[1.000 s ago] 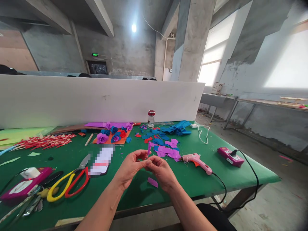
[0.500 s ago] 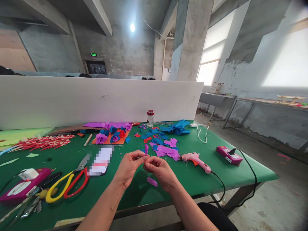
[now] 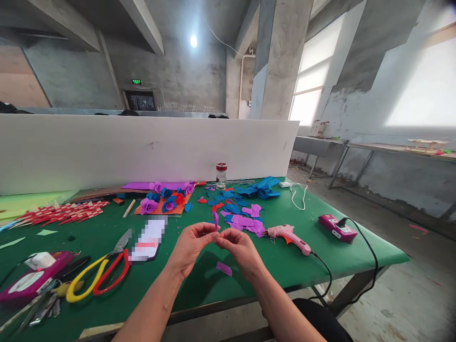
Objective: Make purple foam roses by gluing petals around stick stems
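A small rolled piece of purple crepe paper stands up between the fingertips of my left hand, which pinches its lower end. The fingers of my right hand are pinched together at the base of that roll, touching the left fingertips; what lies between them is hidden. Below the hands, a loose purple paper piece lies flat on the green table. Beyond them is a pile of cut purple pieces, with blue scraps and red ones mixed in.
A pink glue gun lies to the right, its cord running to a purple power strip. On the left are scissors, a phone and finished paper roses. A red-lidded jar stands before the white board.
My right fingers have closed in tighter against the left fingertips at the base of the roll. The view has shifted slightly; the things on the table lie as before.
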Demonstrator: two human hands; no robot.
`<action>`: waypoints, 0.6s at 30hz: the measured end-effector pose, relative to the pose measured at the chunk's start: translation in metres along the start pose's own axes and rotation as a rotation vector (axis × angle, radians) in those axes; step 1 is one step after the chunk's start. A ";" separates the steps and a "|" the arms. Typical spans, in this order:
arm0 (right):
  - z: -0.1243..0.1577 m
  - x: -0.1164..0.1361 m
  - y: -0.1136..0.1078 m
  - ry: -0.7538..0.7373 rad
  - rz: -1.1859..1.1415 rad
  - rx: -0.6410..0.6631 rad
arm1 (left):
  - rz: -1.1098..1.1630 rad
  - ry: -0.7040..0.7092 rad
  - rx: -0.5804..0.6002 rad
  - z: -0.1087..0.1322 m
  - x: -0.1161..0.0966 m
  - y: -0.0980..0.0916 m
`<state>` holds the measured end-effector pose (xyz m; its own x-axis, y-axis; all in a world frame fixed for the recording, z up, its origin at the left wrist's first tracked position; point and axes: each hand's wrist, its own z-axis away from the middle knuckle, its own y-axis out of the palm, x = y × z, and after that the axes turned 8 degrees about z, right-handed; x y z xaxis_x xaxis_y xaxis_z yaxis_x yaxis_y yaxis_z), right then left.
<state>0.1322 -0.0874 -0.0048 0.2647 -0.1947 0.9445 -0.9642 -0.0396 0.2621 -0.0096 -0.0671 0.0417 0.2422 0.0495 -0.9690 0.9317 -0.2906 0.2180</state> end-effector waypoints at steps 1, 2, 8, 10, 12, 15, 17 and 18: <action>0.000 -0.001 0.000 0.003 -0.001 0.004 | 0.000 0.004 -0.007 0.000 0.000 0.000; 0.000 -0.001 -0.001 0.007 -0.001 0.010 | 0.001 0.008 -0.010 -0.001 0.000 0.000; 0.000 -0.001 -0.002 0.033 0.013 0.039 | 0.028 0.029 -0.038 -0.003 0.004 0.000; 0.000 -0.001 -0.002 0.039 0.013 0.040 | 0.051 0.022 -0.040 -0.003 0.006 -0.001; 0.000 -0.001 -0.002 0.047 0.007 0.044 | 0.066 0.006 -0.029 -0.004 0.008 -0.002; 0.001 -0.001 -0.002 0.061 -0.005 0.049 | 0.091 -0.019 -0.014 -0.004 0.008 -0.001; 0.002 0.000 -0.003 0.080 -0.013 0.064 | 0.118 -0.028 -0.012 -0.003 0.007 0.000; 0.002 0.001 -0.003 0.091 -0.020 0.075 | 0.132 -0.033 -0.012 -0.002 0.006 0.001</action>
<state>0.1354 -0.0896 -0.0049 0.2806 -0.1030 0.9543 -0.9562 -0.1161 0.2687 -0.0068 -0.0647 0.0362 0.3540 -0.0194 -0.9350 0.8956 -0.2812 0.3449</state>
